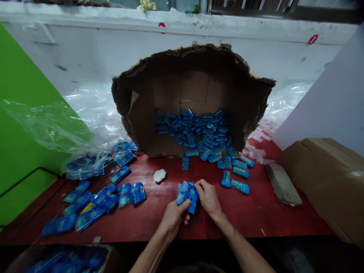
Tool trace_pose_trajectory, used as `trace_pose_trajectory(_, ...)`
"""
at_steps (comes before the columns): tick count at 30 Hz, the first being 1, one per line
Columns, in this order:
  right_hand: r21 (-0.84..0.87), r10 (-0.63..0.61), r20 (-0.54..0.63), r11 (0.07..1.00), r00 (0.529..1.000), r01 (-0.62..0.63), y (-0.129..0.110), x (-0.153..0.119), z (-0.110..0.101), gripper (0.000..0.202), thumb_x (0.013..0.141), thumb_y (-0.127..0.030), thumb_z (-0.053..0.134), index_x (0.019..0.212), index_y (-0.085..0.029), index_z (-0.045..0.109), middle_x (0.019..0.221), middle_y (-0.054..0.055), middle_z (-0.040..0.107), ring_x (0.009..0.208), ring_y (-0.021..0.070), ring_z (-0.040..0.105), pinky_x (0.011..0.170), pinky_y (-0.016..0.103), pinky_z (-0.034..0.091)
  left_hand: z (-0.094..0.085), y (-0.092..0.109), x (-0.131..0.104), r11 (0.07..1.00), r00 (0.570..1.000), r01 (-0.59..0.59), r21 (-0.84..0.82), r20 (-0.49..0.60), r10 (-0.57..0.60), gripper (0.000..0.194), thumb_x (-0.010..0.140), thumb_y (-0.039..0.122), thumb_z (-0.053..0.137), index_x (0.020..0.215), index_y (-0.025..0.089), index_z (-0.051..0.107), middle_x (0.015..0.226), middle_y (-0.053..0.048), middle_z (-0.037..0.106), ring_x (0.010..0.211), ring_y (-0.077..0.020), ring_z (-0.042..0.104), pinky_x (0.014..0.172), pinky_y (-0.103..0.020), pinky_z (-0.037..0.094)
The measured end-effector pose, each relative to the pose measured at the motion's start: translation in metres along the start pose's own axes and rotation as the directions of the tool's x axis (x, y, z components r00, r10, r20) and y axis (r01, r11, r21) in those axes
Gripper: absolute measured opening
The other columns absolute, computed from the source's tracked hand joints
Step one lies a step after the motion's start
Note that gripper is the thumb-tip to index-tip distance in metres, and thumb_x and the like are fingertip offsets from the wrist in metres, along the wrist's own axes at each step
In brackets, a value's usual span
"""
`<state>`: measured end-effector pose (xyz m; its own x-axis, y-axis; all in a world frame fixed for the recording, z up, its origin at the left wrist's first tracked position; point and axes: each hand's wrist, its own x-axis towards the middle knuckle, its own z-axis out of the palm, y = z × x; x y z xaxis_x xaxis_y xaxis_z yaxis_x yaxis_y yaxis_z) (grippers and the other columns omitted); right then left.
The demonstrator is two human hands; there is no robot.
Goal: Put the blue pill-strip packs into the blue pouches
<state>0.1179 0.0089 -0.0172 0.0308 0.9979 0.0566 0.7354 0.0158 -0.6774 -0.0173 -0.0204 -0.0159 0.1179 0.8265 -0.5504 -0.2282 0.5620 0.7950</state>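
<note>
Near the front edge of the red table (159,223), my left hand (174,216) grips a blue printed packet (189,195) with the thumb on top. The fingertips of my right hand (208,197) are pinched at the packet's upper right edge. Beyond them, a big torn-edged cardboard box (193,85) lies open toward me, with a heap of small blue containers (196,131) inside and spilling out at its right. Blue packets (105,199) are scattered on the left, and a white lump (159,175) sits left of my hands.
Clear plastic bags (96,113) lie at the left back. On the right are a grey flat stack (283,184), a brown carton (327,178) and clear plastic pieces (256,151). A box of blue packets (68,261) stands below the table's left front. Green and white panels flank the table.
</note>
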Motion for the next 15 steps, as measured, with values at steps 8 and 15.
trace_pose_trajectory(8,-0.161,-0.075,0.028,0.984,0.997,0.078,-0.005,0.006,-0.006,0.027,0.082,-0.036,0.039,0.101,-0.025,0.055,0.089,0.002,0.058,0.079,0.0144,0.056,0.065,0.021,0.039,-0.003,0.001,-0.015,0.997,0.996,-0.024,-0.073,-0.092,0.017,0.026,0.059,0.034,0.064,0.057,0.014,0.049,0.039,0.006,0.044,0.032,-0.0041,0.037,0.03,-0.015,0.022)
trace_pose_trajectory(15,-0.433,0.097,-0.335,0.868,0.937,-0.244,0.037,0.006,-0.068,0.04,0.081,-0.038,0.04,0.112,-0.014,0.047,0.093,0.014,0.054,0.086,0.0251,0.052,0.064,0.031,0.04,0.013,0.001,-0.007,0.985,0.999,-0.021,-0.173,-0.046,0.013,0.024,0.059,0.032,0.064,0.056,0.014,0.047,0.039,0.005,0.044,0.031,-0.0049,0.038,0.03,-0.016,0.025)
